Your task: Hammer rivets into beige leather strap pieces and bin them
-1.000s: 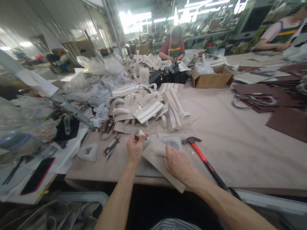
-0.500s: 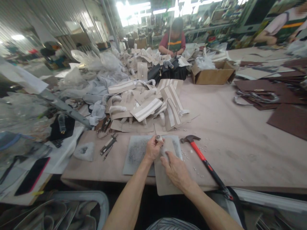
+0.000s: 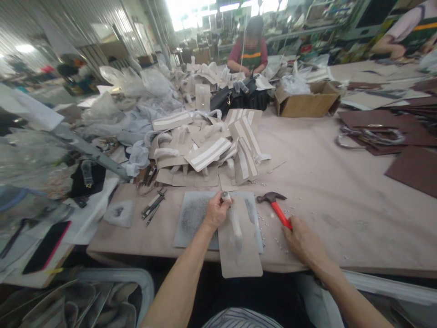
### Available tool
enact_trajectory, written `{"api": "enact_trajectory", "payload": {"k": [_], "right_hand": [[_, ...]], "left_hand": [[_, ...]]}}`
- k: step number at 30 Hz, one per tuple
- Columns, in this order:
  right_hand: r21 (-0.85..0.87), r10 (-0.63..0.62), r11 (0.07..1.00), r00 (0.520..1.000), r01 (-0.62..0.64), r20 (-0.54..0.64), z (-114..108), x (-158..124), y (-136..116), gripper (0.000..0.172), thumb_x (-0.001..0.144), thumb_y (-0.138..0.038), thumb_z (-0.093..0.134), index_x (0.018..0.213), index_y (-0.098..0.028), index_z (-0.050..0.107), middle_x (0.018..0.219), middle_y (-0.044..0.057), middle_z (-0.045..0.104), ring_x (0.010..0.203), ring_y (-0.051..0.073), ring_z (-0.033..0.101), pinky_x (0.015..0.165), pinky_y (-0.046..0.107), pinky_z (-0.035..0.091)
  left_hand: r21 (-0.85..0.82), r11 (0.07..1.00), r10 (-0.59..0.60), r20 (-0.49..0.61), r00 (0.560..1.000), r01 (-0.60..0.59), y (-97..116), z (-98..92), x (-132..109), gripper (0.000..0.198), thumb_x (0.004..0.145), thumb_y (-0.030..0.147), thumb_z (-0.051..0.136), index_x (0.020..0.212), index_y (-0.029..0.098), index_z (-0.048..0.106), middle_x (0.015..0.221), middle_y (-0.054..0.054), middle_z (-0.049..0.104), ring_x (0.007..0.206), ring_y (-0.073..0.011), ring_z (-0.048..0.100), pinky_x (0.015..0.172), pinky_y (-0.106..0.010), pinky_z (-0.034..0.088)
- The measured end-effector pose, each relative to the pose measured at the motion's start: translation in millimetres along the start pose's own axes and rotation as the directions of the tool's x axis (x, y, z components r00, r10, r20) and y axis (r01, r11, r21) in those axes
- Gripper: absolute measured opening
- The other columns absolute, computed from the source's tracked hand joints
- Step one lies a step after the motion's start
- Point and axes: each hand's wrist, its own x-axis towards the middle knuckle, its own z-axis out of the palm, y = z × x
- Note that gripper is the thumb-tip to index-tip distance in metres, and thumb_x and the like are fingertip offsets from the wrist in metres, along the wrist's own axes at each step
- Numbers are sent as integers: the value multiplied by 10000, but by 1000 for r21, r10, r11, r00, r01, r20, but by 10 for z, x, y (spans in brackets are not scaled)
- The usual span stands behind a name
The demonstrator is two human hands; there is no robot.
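My left hand (image 3: 217, 210) is closed around a short round tool with a metal top (image 3: 225, 196), which looks like a setting punch. It stands upright over the upper end of a beige bag panel (image 3: 246, 259). A plastic-wrapped handle (image 3: 236, 228) lies along that panel. Beneath is a grey slab (image 3: 194, 218) with a dark worn patch, and the panel's lower end overhangs the table edge. My right hand (image 3: 303, 239) is wrapped round the handle of a claw hammer (image 3: 280, 213) with a red grip. The hammer's head rests on the table right of the slab.
Small metal rivets (image 3: 264, 224) are scattered around the hammer. Slim metal tools (image 3: 154, 205) and a plastic bag of small parts (image 3: 119, 212) lie left. Behind is a pile of beige panels (image 3: 208, 155). A cardboard box (image 3: 307, 105) and brown panels (image 3: 413, 171) sit right; a co-worker (image 3: 251, 50) is opposite.
My right hand has left the beige panel, moved right and taken hold of the hammer's handle. My left hand keeps its grip on the round tool in nearly the same spot.
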Motion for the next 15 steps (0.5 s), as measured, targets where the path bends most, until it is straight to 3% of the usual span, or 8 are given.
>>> {"api": "enact_trajectory", "payload": {"k": [2,5,7,8,10,12,13,15], "right_hand": [[226,37,972,990,-67,134,-55,-7,-66,104,918,-262,466,842,-194,488,778,63,555,696,192,540,615,298,393],[484,2,856,938,-181,347,-193,-103,-272,115,905,-309,428,824,-227,417,685,-13,498,519,132,452,500,266,390],[614,-42,764,935,-196,352,-304,-204,-444,176,925,-377,383,810,-243,376,646,-40,456,449,115,387,442,255,346],[644,-79,755,957,-125,278,-358,-251,-532,218,933,-413,369,793,-246,367,622,-45,441,442,114,378,438,252,326],[553,-197,818,980,159,10,-446,-318,-699,294,952,-472,351,772,-242,382,593,-32,450,473,128,411,476,260,306],[273,-351,878,917,393,-191,-502,-337,-839,304,971,-455,346,782,-230,426,600,0,493,519,148,447,518,281,274],[128,-424,882,882,454,-207,-526,-331,-894,287,979,-424,355,801,-221,452,614,15,518,527,152,452,525,292,247],[-104,-517,855,848,507,-115,-602,-306,-980,233,986,-350,392,840,-204,499,627,30,549,498,148,433,515,307,190]], "left_hand": [[40,999,37,16,999,-37,17,6,-6,165,803,280,611,916,164,645,833,-40,715,762,-173,640,710,-253,486],[120,987,102,50,994,-107,42,14,-23,139,814,242,585,919,172,644,850,-39,709,790,-178,643,744,-261,475],[174,975,134,58,989,-142,51,19,-38,128,816,222,580,918,175,643,848,-36,699,800,-179,638,763,-264,469],[186,971,141,55,989,-149,53,22,-46,125,814,214,579,915,176,641,845,-33,694,801,-178,635,766,-263,468],[177,974,135,47,990,-141,50,28,-61,123,815,211,573,916,179,637,838,-28,688,789,-173,630,754,-255,469],[163,977,134,42,990,-139,39,33,-74,124,823,221,569,916,177,639,831,-23,680,775,-167,624,738,-249,470],[170,975,142,37,989,-146,30,34,-78,124,822,224,572,911,175,643,819,-21,674,762,-165,617,730,-249,468],[200,967,154,34,987,-158,13,36,-81,122,809,221,584,898,168,649,774,-14,656,714,-160,594,696,-249,456]]}}
